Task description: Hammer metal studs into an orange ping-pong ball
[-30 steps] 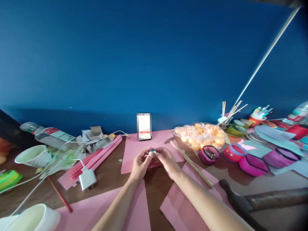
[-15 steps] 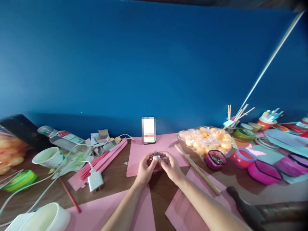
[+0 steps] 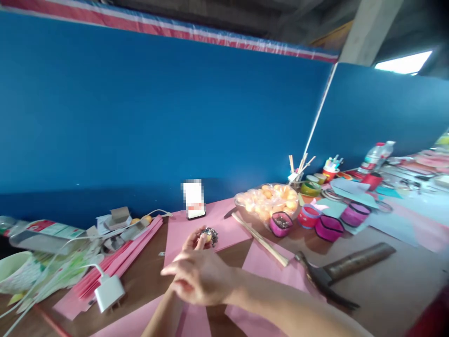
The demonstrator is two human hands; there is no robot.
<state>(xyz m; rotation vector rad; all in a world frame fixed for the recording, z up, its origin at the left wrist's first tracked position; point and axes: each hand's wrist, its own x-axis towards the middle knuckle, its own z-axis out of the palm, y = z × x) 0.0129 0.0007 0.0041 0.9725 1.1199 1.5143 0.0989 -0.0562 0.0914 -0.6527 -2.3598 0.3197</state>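
My left hand [image 3: 191, 239] is closed around a small round thing with shiny silver bits [image 3: 212, 237] and a yellowish patch, too small to tell its kind. It is over pink paper [image 3: 228, 229]. Nearer to me, my right hand [image 3: 199, 274] crosses above my left wrist, turned to the left. Its fingers are apart and I see nothing in them; the hand partly hides my left forearm. Right of my hands lie thin wooden sticks [image 3: 261, 239] and a magenta bowl [image 3: 281, 224] of small dark bits. Behind the bowl is a clear bag of orange balls [image 3: 270, 196].
A hammer [image 3: 358, 262] lies to the right. Near the wall stands a phone [image 3: 194, 199] with a blurred screen. To the left are a white charger [image 3: 108, 291] with cables, pink strips [image 3: 140, 252] and a plastic bottle [image 3: 49, 234]. More magenta bowls [image 3: 329, 228] stand at right.
My right hand has parted from the round thing and moved back across my left wrist. My left hand keeps hold of it. The view has swung right, and more of the table shows.
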